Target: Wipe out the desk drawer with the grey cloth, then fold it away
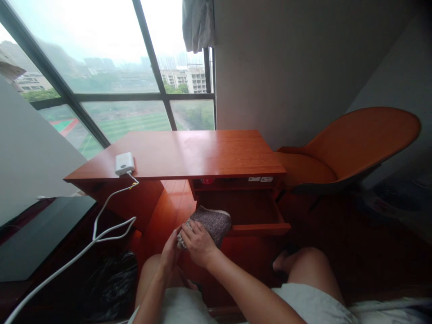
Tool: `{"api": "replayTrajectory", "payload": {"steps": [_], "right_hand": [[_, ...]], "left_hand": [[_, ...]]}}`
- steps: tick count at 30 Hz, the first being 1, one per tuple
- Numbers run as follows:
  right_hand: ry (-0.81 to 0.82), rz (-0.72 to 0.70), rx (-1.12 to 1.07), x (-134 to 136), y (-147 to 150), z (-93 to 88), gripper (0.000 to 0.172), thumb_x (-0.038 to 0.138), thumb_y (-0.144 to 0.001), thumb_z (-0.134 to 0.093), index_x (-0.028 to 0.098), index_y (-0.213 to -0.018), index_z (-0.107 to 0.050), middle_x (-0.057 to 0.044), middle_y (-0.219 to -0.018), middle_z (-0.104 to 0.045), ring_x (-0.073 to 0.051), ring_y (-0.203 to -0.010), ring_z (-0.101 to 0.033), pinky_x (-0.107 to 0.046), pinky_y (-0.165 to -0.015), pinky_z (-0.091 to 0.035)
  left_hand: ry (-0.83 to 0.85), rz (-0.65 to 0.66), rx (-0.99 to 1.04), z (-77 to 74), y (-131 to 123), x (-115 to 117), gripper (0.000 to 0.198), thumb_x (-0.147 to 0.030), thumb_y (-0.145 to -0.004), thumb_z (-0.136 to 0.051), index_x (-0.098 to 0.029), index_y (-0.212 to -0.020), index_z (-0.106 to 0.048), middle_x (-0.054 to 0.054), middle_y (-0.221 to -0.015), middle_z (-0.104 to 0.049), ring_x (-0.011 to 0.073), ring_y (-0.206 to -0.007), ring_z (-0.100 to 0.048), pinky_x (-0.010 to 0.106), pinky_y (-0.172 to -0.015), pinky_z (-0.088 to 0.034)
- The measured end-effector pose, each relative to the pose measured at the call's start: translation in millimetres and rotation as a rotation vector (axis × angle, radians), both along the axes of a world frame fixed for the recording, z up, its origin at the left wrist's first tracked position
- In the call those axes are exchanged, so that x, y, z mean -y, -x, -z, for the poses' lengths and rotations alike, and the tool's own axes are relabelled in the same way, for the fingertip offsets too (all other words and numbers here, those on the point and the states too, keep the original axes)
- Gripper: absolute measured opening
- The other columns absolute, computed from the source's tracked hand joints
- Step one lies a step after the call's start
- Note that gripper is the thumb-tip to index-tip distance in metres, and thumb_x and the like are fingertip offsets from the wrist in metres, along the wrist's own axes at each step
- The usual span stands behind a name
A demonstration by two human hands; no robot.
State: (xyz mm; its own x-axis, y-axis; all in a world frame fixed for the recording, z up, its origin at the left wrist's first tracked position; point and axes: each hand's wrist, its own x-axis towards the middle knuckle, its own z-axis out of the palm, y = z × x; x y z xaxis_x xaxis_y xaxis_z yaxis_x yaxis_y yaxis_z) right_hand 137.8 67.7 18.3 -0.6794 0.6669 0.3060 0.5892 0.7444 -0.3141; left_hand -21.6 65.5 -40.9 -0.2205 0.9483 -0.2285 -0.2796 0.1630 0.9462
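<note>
A bunched, speckled grey-brown cloth (pixel 218 223) with a pale edge is held in front of the open drawer (pixel 260 229). My right hand (pixel 201 245) lies over its near left part, fingers curled onto the fabric. Against the cloth's left end is my left hand (pixel 171 249), closed around it, with most of its fingers hidden. The cloth's far right corner overlaps the drawer's left side in view. Whether the cloth is folded or a knitted garment, I cannot tell.
A white charger (pixel 124 164) with a white cable (pixel 101 234) sits on the desk (pixel 202 153). Small white items (pixel 260 179) lie in the shelf above the drawer. An orange chair (pixel 357 144) stands right; a black plastic bag (pixel 113 279) is at lower left.
</note>
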Motion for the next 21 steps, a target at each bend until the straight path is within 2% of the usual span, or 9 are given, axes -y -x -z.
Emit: {"api": "replayTrajectory", "payload": {"steps": [2, 4, 6, 9, 11, 14, 17, 19, 21], "right_hand": [[0.014, -0.013, 0.003, 2.8, -16.8, -0.9, 0.056, 0.028, -0.087, -0.044, 0.019, -0.141, -0.033, -0.013, -0.154, -0.027, -0.031, -0.141, -0.018, -0.05, -0.113, -0.018], [0.047, 0.05, 0.01, 7.3, -35.9, 0.7, 0.062, 0.032, -0.082, -0.052, 0.03, -0.141, -0.033, -0.01, -0.157, -0.018, -0.035, -0.142, -0.015, -0.056, -0.112, -0.012], [0.083, 0.158, 0.022, 11.8, -55.9, 4.4, 0.069, 0.032, -0.078, -0.057, 0.034, -0.142, -0.031, -0.01, -0.155, -0.022, -0.036, -0.14, -0.019, -0.058, -0.112, -0.01], [0.095, 0.344, 0.042, 17.0, -91.7, 12.7, 0.082, 0.023, -0.07, -0.061, 0.027, -0.144, -0.028, -0.013, -0.143, -0.042, -0.033, -0.131, -0.033, -0.052, -0.114, -0.011], [0.055, 0.458, 0.045, 20.2, -124.2, 20.3, 0.08, 0.018, -0.067, -0.058, 0.024, -0.143, -0.033, -0.012, -0.136, -0.049, -0.03, -0.128, -0.037, -0.049, -0.115, -0.011], [-0.054, 0.579, 0.039, 27.3, -184.0, 36.2, 0.073, 0.016, -0.068, -0.054, 0.023, -0.139, -0.039, -0.01, -0.134, -0.051, -0.028, -0.128, -0.037, -0.049, -0.115, -0.013], [-0.181, 0.792, -0.036, 34.4, -239.2, 56.4, 0.068, 0.02, -0.068, -0.054, 0.021, -0.135, -0.042, -0.012, -0.133, -0.05, -0.03, -0.13, -0.037, -0.055, -0.113, -0.016], [-0.226, 0.93, -0.174, 35.7, -262.8, 70.3, 0.062, 0.026, -0.073, -0.053, 0.019, -0.133, -0.043, -0.014, -0.134, -0.048, -0.031, -0.131, -0.036, -0.057, -0.111, -0.021], [-0.207, 1.074, -0.403, 33.7, -273.4, 82.5, 0.057, 0.035, -0.076, -0.05, 0.016, -0.13, -0.045, -0.017, -0.134, -0.048, -0.032, -0.129, -0.039, -0.055, -0.107, -0.029]], "left_hand": [[0.013, 0.029, -0.01, -3.8, -1.0, 2.7, 0.054, -0.057, -0.07, -0.063, -0.017, -0.106, -0.066, 0.012, -0.115, -0.069, 0.0295, -0.11, -0.062, 0.04, -0.092, -0.053], [0.054, 0.08, -0.033, -9.7, -2.7, 6.1, 0.057, -0.056, -0.072, -0.062, -0.017, -0.113, -0.064, 0.013, -0.117, -0.068, 0.031, -0.108, -0.064, 0.042, -0.087, -0.055], [0.093, 0.104, -0.068, -16.2, -4.7, 9.6, 0.057, -0.056, -0.074, -0.062, -0.017, -0.116, -0.062, 0.015, -0.121, -0.065, 0.0314, -0.108, -0.064, 0.043, -0.084, -0.056], [0.096, 0.082, -0.126, -25.4, -8.0, 13.8, 0.056, -0.055, -0.072, -0.065, -0.017, -0.112, -0.063, 0.016, -0.126, -0.063, 0.0311, -0.11, -0.063, 0.04, -0.087, -0.055], [0.084, 0.086, -0.187, -31.4, -10.6, 14.9, 0.057, -0.054, -0.069, -0.068, -0.018, -0.113, -0.063, 0.014, -0.126, -0.062, 0.0312, -0.113, -0.061, 0.038, -0.088, -0.054], [0.051, 0.129, -0.309, -40.9, -15.6, 13.8, 0.059, -0.052, -0.067, -0.07, -0.018, -0.115, -0.064, 0.011, -0.123, -0.065, 0.0315, -0.116, -0.058, 0.038, -0.091, -0.052], [-0.001, 0.14, -0.428, -49.0, -21.3, 10.7, 0.054, -0.053, -0.068, -0.069, -0.018, -0.109, -0.067, 0.01, -0.117, -0.069, 0.031, -0.116, -0.058, 0.039, -0.097, -0.047], [-0.031, 0.126, -0.484, -51.8, -24.6, 8.7, 0.051, -0.053, -0.067, -0.068, -0.019, -0.104, -0.069, 0.009, -0.112, -0.071, 0.0306, -0.113, -0.06, 0.039, -0.098, -0.046], [-0.051, 0.113, -0.515, -51.9, -26.6, 7.5, 0.049, -0.055, -0.068, -0.067, -0.019, -0.101, -0.069, 0.008, -0.108, -0.072, 0.0302, -0.109, -0.062, 0.039, -0.096, -0.047]]}}
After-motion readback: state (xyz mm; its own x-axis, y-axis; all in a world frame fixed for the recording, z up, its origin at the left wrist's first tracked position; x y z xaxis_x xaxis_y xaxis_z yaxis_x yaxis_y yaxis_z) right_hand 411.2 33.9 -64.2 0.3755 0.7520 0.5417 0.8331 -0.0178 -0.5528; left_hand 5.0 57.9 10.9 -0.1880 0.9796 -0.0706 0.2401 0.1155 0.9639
